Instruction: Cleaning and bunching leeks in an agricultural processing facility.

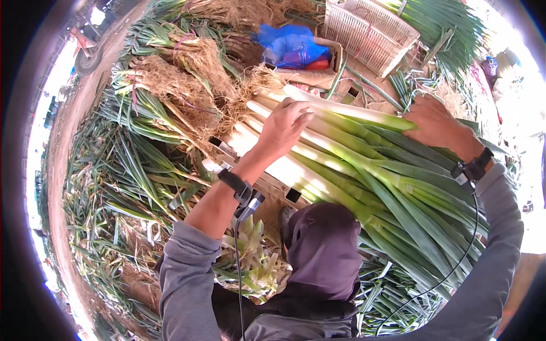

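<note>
A wide bundle of leeks [341, 162] lies in front of me, white stems to the left and dark green leaves fanning to the right. My right hand [437, 125] is closed around the green part of the topmost leek [364, 115], at the bundle's far side. Over the white stems, my left hand [287, 126] has its fingers curled in; what they hold, if anything, is hidden. Tangled brown roots [259, 82] show at the stem ends beyond my left hand. Both wrists wear black straps with small devices and cables.
More leeks with dry roots [187, 85] are piled at the left. A white plastic crate [369, 37] stands at the back, beside a cardboard box [336, 54] with a blue plastic bag [290, 45]. Loose leaves [131, 227] cover the ground at left. Upright green leaves [443, 31] stand at back right.
</note>
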`<action>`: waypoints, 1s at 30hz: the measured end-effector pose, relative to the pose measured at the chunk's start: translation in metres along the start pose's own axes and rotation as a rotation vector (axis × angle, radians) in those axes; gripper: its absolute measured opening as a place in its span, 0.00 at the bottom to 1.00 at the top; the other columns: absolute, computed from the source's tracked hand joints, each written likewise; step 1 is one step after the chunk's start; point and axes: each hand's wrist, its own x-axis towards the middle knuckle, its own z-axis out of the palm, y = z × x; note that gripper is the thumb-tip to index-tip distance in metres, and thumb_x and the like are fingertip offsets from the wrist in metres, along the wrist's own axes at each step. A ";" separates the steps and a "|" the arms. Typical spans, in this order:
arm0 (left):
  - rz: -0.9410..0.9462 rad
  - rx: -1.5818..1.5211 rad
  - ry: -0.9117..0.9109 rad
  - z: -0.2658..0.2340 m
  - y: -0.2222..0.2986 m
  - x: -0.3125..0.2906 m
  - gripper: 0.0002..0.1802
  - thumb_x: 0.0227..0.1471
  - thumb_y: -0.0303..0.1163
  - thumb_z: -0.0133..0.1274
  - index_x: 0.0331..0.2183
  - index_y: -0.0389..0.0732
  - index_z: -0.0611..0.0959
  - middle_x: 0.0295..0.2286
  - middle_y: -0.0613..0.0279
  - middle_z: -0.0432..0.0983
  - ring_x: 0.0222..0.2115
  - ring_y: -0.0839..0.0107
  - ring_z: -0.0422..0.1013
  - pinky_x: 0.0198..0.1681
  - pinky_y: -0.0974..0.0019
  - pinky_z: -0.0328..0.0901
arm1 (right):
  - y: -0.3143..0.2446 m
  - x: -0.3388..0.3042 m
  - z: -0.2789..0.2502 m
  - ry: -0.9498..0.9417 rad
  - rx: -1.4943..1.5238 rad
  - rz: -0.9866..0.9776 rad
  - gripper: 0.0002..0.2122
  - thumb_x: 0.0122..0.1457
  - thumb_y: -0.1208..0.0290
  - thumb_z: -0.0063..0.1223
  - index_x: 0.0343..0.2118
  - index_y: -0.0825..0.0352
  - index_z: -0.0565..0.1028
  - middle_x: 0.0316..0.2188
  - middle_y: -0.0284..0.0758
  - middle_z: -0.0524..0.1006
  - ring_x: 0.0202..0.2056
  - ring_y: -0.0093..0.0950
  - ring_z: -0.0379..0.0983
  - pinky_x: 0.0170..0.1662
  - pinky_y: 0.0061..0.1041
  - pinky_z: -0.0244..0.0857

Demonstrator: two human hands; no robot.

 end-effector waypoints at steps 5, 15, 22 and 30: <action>0.182 0.263 -0.036 0.007 -0.018 0.025 0.12 0.59 0.33 0.54 0.43 0.40 0.79 0.37 0.52 0.76 0.40 0.53 0.72 0.46 0.53 0.67 | 0.006 0.003 0.002 -0.372 0.326 0.220 0.19 0.61 0.61 0.53 0.51 0.66 0.74 0.39 0.46 0.74 0.45 0.44 0.69 0.52 0.43 0.61; 0.241 0.398 0.043 0.032 -0.030 0.026 0.09 0.58 0.34 0.54 0.38 0.39 0.79 0.38 0.56 0.70 0.39 0.53 0.66 0.45 0.51 0.61 | 0.014 -0.019 -0.011 -0.201 0.423 0.260 0.23 0.54 0.68 0.62 0.53 0.66 0.73 0.44 0.43 0.75 0.49 0.42 0.70 0.56 0.38 0.62; 0.334 0.442 0.098 0.031 -0.039 0.024 0.10 0.59 0.35 0.53 0.37 0.38 0.80 0.36 0.57 0.69 0.36 0.56 0.67 0.43 0.52 0.63 | 0.004 -0.021 -0.007 -0.166 0.144 0.174 0.24 0.50 0.67 0.66 0.50 0.65 0.73 0.45 0.41 0.73 0.48 0.42 0.69 0.52 0.38 0.64; 0.274 0.442 0.103 0.035 -0.032 0.018 0.13 0.59 0.38 0.52 0.34 0.37 0.81 0.34 0.56 0.69 0.36 0.63 0.66 0.43 0.55 0.62 | -0.014 -0.028 -0.021 -0.317 0.384 0.336 0.19 0.54 0.71 0.62 0.49 0.67 0.74 0.44 0.43 0.72 0.49 0.44 0.69 0.55 0.38 0.62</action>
